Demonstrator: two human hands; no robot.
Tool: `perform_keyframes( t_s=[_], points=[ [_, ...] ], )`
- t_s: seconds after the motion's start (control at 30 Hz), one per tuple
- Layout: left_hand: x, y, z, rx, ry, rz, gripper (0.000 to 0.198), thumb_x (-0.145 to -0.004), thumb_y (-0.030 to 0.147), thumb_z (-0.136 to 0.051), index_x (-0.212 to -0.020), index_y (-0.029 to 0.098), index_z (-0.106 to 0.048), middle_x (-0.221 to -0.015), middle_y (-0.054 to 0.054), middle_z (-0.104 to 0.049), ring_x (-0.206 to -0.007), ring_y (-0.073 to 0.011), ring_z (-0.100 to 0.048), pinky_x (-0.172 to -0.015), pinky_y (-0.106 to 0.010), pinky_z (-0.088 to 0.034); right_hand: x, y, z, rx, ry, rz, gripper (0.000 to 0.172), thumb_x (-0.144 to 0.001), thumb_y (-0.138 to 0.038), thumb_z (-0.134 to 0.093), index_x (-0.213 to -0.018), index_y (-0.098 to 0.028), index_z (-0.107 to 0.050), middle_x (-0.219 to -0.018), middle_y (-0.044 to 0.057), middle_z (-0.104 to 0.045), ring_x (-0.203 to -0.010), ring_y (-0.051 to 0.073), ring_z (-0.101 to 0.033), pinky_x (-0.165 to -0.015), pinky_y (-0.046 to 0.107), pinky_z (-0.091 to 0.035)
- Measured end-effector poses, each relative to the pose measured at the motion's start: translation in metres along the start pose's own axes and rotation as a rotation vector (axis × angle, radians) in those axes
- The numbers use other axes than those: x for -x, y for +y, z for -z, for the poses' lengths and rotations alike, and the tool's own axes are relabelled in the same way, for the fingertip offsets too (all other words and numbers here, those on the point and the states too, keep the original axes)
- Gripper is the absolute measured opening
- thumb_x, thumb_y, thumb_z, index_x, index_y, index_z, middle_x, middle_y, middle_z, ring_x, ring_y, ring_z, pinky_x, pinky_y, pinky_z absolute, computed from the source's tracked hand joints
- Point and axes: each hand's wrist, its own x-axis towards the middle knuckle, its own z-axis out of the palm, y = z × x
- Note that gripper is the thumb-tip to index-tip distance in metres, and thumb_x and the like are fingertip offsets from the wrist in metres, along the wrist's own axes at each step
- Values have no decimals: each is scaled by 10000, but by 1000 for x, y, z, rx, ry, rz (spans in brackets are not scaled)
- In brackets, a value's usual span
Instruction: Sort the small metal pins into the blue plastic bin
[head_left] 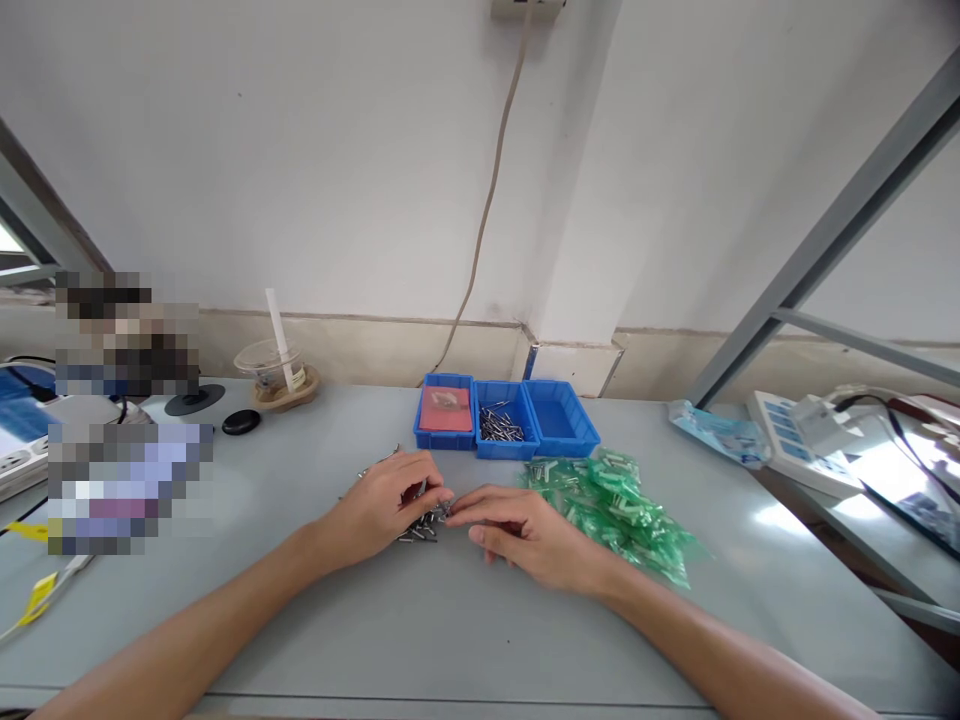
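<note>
We see both forearms come in from 6 o'clock onto the grey desk [465, 640]. The left hand [382, 510] and right hand [525, 535] meet at the middle of the desk over a small heap of metal pins [424, 528]. The left fingers are curled down onto the heap and seem to pinch one pin; the right fingers [461, 512] are drawn together at the tips, touching the same pin or the one beside it. Whether either hand truly grips, we cannot tell for sure, the parts being so small.

We judge the step in hand to be picking or sorting single pins out of the heap. The next move, as we read it, calls for a fine pinch on one pin without scattering the rest.

At 3 o'clock of the right hand, just beside it, lies a pile of green bags [622, 505], clear and filled with small parts.

Further off at 12 o'clock stand three blue trays [506, 418] in a row, touching. The left one holds a pink pad with something small on it, the middle one holds loose pins, the right one looks bare.

At 10 o'clock, near the wall, a clear cup [268, 368] with a white stick sits on a tan base. A cord hangs down the wall at 12 o'clock.
</note>
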Motion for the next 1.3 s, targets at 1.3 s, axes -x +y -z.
perform_keyframes(
  t_s=[1.3],
  points=[
    [-12, -40, 30, -459, 241, 284, 418, -1082, 471, -423, -747, 223, -457, -745, -1, -663, -674, -201, -537, -811, -354, -369, -2, 9, 3, 114, 218, -97, 112, -994, -344, -670, -960, -241, -643, -740, -49, -516, -663, 133, -444, -591, 258, -353]
  ],
)
